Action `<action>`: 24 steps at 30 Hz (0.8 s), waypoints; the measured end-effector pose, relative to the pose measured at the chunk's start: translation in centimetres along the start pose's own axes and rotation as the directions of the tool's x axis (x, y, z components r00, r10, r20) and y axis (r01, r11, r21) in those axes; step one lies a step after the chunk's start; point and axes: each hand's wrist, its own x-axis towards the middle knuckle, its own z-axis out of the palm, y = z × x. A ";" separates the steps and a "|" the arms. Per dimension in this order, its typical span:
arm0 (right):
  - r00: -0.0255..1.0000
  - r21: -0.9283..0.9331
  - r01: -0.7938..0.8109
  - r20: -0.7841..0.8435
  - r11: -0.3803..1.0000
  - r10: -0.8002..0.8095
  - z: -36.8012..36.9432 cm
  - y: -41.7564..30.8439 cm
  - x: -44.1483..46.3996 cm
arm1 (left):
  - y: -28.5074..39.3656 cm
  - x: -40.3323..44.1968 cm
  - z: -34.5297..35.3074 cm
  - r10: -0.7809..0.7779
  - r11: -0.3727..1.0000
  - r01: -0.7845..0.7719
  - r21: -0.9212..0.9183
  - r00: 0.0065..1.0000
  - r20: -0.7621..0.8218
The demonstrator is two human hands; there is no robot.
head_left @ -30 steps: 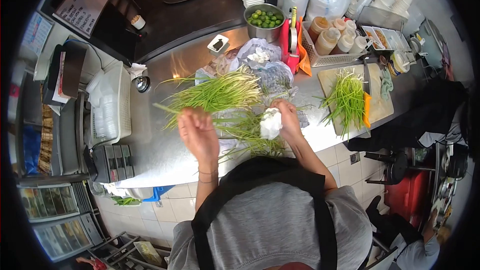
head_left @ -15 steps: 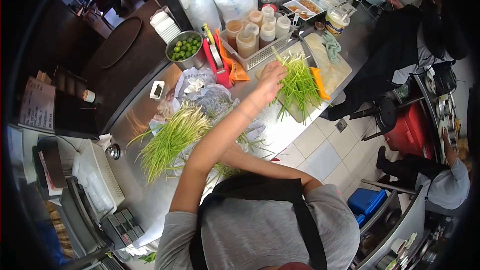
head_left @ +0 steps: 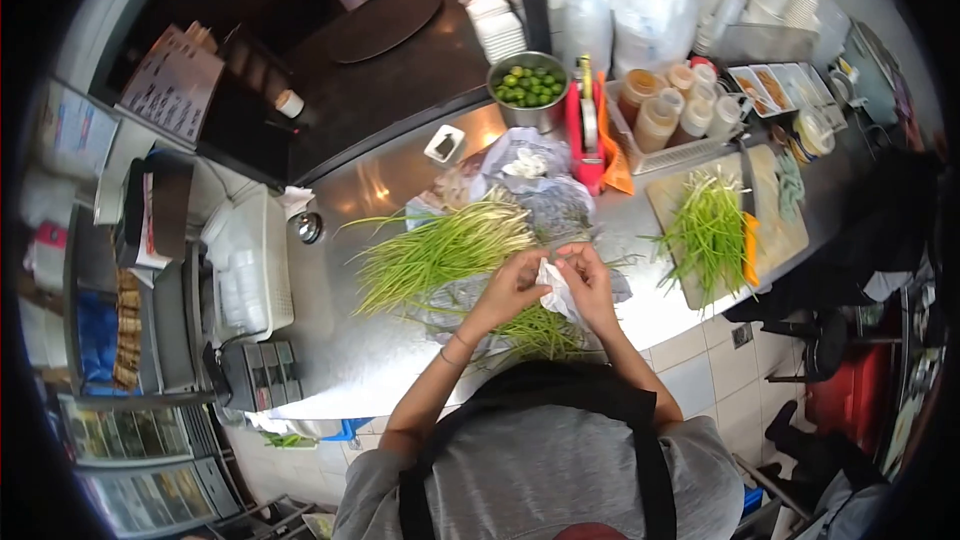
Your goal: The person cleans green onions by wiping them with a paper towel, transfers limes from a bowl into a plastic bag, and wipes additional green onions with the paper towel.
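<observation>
Over the middle of the counter, my left hand [head_left: 513, 287] and my right hand [head_left: 590, 285] pinch a crumpled white piece of tissue or thin plastic [head_left: 560, 296] between them; the material cannot be told. To the left of my hands a large bunch of thin spring onions [head_left: 440, 250] lies on the steel, white ends toward the right. More green stalks [head_left: 540, 332] lie on a clear plastic bag just below my hands. A separate bunch of spring onions [head_left: 703, 235] rests on the cutting board [head_left: 673, 190] at the right, with a knife [head_left: 748, 180] beside it.
Behind the hands stand a metal bowl of green limes [head_left: 527, 105], a red tape dispenser [head_left: 588, 145] and a basket of sauce bottles [head_left: 665, 154]. Crumpled plastic bags [head_left: 560, 205] lie nearer. A white basket [head_left: 262, 270] is at the left. A person in dark clothing [head_left: 870, 230] stands right.
My left hand has come back from the bunch on the cutting board, and my arms are no longer crossed. Both hands now meet on the white piece. The view has turned left.
</observation>
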 end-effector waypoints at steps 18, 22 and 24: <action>0.978 -0.389 0.205 0.125 0.898 -0.169 2.0 -3.3 -3.7 | -7.4 6.7 -12.9 0.507 0.566 0.100 0.818 0.741 -0.441; 0.987 -0.306 0.158 0.054 0.939 -0.148 1.1 -2.8 -3.5 | -1.8 3.2 -11.7 0.537 0.680 -0.015 0.733 0.690 -0.485; 0.979 -0.257 0.205 0.062 0.944 -0.196 1.4 -3.0 -2.7 | 1.3 0.9 -10.0 0.563 0.717 -0.082 0.692 0.652 -0.507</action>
